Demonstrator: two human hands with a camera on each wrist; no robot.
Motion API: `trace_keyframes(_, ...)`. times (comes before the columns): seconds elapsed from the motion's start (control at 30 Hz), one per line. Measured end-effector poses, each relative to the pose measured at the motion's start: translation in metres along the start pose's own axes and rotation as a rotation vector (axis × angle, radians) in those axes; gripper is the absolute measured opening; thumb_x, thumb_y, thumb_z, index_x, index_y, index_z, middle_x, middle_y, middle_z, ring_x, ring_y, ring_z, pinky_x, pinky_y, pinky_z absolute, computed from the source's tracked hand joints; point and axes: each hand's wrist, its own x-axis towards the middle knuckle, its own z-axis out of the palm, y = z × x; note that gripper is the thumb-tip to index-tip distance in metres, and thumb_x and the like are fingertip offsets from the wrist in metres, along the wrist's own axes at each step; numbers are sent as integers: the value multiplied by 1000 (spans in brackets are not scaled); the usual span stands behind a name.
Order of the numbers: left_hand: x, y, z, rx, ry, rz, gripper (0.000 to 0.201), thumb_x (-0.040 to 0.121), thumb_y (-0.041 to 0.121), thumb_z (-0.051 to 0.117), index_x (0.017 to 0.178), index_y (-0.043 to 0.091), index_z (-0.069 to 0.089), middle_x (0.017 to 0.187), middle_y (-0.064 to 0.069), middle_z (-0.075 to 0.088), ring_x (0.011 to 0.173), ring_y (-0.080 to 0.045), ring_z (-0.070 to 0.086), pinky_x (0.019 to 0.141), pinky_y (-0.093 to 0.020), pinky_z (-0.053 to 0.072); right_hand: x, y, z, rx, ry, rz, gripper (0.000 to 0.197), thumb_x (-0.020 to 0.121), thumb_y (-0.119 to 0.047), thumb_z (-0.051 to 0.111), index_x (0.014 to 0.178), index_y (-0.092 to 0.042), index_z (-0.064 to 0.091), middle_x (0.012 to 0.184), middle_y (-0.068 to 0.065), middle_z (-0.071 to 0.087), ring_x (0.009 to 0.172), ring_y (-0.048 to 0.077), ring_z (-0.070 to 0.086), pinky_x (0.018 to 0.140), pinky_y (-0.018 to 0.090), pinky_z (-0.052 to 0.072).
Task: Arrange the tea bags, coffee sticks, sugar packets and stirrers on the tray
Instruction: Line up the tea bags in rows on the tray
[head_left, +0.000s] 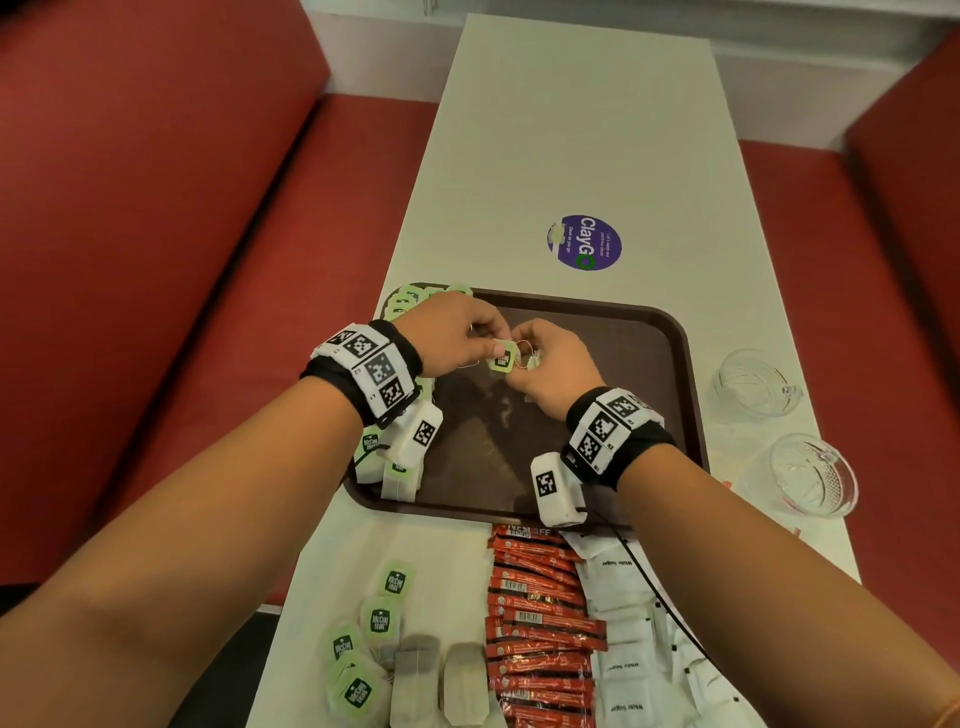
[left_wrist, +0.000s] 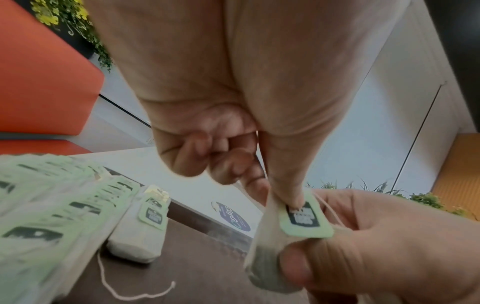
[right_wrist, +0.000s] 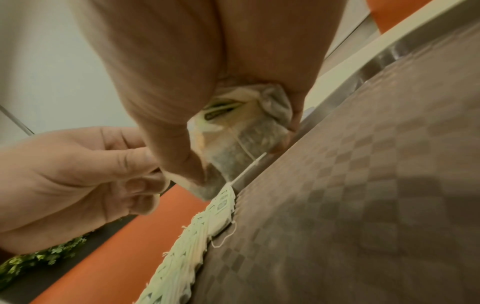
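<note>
Both forearms bare, no sleeves. Each wrist carries a black band (head_left: 621, 436) faced with white square-patterned marker tiles (head_left: 375, 369). A white camera block (head_left: 555, 488) hangs beneath each; a black cable (head_left: 660, 597) trails from the right one.

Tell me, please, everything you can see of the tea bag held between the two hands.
The tea bag is a soft, off-white paper pouch with dark leaves showing through, crumpled rather than flat. A thin white string joins it to a pale green tag with a dark logo. The left hand pinches the tag; the right hand grips the pouch. It is held above the brown tray, clear of the tea bags lined along its left edge.
</note>
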Motion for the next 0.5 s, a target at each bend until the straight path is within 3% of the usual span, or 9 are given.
trace_keyframes(0.1, -2, 2, -2, 18, 67, 15, 4, 94, 27, 65, 97, 25, 68, 81, 17, 62, 62, 8, 52, 59, -7, 34, 0, -4, 0, -31, -25, -23, 12, 85, -22, 74, 91, -14, 66, 76, -1, 65, 65, 26, 69, 61, 42, 61)
trace_keyframes(0.2, -2, 2, -7, 47, 93, 15, 3, 95, 25, 65, 94, 27, 67, 79, 18, 61, 67, 2, 55, 61, -6, 35, 1, -9, 1, -31, -19, -33, 17, 89, -28, 70, 88, -12, 67, 72, -1, 64, 57, 25, 69, 58, 39, 60)
trace_keyframes(0.3, 0, -1, -13, 43, 166, 4, 4, 96, 26, 63, 98, 26, 66, 90, 12, 66, 77, -6, 59, 72, -19, 45, 3, -11, 1, 15, -12, -10, 13, 91, -26, 69, 96, -15, 65, 81, -2, 65, 54, 19, 68, 53, 29, 58)
trace_keyframes(0.4, 6, -8, -25, 59, 304, -54, 8, 97, 25, 60, 102, 22, 66, 94, 7, 66, 73, -1, 54, 69, -19, 43, 3, -10, -1, 69, 28, 37, 11, 95, -24, 63, 98, -14, 62, 89, -4, 62, 56, 11, 66, 55, 13, 49)
trace_keyframes(0.43, 8, -11, -29, 82, 327, -84, 9, 97, 25, 60, 103, 21, 66, 95, 6, 65, 75, -4, 55, 69, -21, 42, 3, -10, -3, 64, 31, 51, 12, 96, -23, 61, 100, -11, 62, 90, -5, 60, 58, 6, 62, 51, 6, 42)
trace_keyframes(0.5, 13, -17, -36, 145, 299, -152, 10, 97, 26, 60, 105, 22, 66, 97, 6, 64, 86, -13, 59, 75, -26, 43, 2, -8, -7, 66, 15, 81, 14, 96, -17, 59, 106, -7, 60, 95, -6, 56, 61, 1, 56, 48, 3, 36)
